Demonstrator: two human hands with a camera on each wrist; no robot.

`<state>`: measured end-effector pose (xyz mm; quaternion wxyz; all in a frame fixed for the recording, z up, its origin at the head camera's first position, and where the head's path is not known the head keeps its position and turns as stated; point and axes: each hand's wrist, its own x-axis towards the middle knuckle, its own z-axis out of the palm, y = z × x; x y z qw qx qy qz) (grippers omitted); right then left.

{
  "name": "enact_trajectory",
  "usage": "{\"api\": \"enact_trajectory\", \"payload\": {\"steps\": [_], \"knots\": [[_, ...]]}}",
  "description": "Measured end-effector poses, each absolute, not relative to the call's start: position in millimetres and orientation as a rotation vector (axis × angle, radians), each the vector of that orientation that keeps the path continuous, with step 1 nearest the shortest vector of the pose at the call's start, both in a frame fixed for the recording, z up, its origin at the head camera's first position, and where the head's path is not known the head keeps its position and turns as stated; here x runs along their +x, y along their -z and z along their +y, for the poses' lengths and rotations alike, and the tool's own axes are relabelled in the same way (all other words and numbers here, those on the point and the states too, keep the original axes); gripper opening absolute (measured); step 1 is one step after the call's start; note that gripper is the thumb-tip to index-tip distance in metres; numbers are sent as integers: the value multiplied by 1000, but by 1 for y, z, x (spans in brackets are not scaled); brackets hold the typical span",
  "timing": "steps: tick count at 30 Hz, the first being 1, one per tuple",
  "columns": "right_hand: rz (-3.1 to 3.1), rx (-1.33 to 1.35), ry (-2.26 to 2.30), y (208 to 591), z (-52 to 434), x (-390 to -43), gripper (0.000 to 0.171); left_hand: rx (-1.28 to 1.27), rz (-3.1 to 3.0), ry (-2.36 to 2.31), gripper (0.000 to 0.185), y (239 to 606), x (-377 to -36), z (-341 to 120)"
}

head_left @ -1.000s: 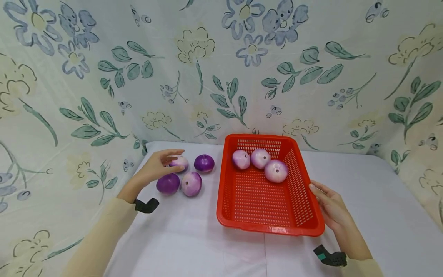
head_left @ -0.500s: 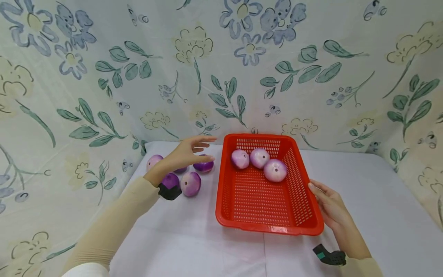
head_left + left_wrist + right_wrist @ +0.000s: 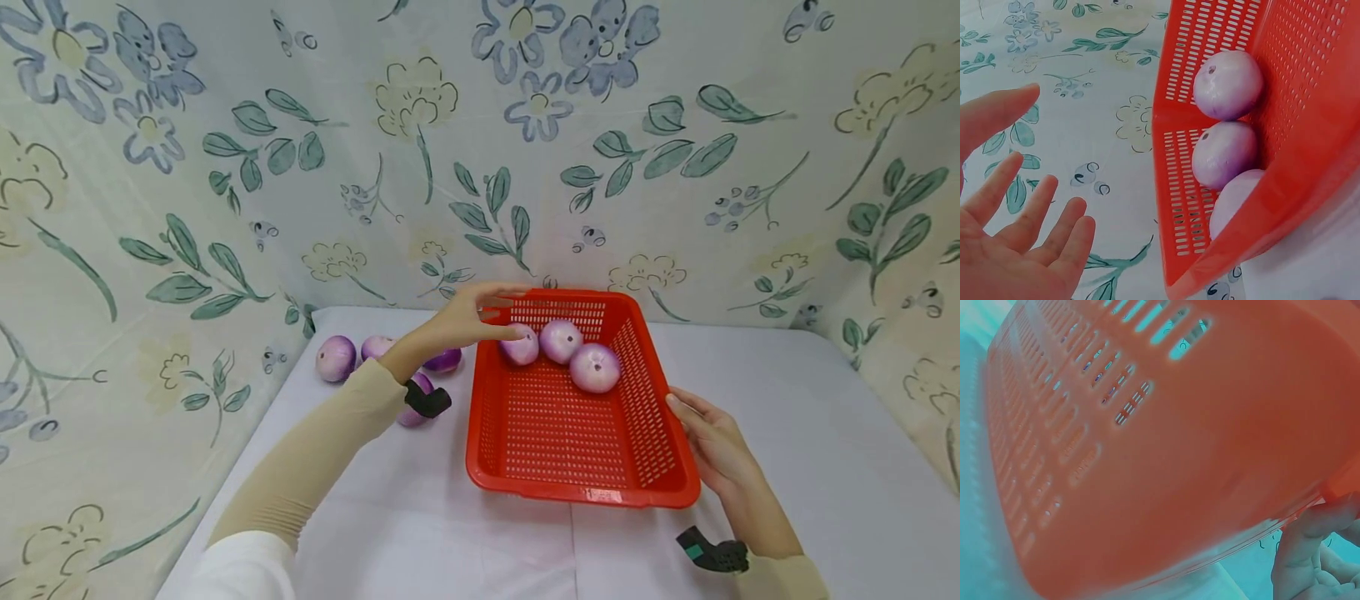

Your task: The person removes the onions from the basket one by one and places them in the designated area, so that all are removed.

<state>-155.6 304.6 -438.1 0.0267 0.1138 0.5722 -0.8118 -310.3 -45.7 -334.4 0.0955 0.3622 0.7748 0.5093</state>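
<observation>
A floral cloth hangs behind and beside a white table [image 3: 450, 533], and that soft backdrop sits close to everything you are handling. Your left hand [image 3: 468, 321] hovers over the near-left corner of the red basket [image 3: 525, 487], fingers spread and straight, holding nothing; the wrist view shows the palm bare, with the 3 onions in the basket [image 3: 1227, 84] just beyond your fingertips. Your right hand [image 3: 712, 437] lies against the basket's right wall, fingers fairly straight along the plastic and the thumb at the rim; from the right wrist view I cannot tell whether it truly grips or only steadies.

Behind your left forearm, 4 more onions [image 3: 335, 358] lie loose on the table, 1 partly hidden by the wrist strap [image 3: 426, 400].

Risks as I judge them:
- Your sleeve hangs just above the loose onions; a low sweep of the forearm could knock 1 rolling toward the table's left edge.
- The basket looks light, so a push from your left hand on its rim could slide it unless your right hand holds firm.
- The onions inside touch each other, so nudging 1 may set the others rolling.
</observation>
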Motion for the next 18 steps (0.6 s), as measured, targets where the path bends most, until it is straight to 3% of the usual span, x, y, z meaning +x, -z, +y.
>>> {"api": "enact_trajectory", "payload": {"steps": [7,18], "knots": [[1788,377,2479,438,305,-156,44,1104,2306,-1443,66,345,-319,-11],[1803,374,2483,439,305,-156,36,991,2256,-1393,68,371,-327,39]]}}
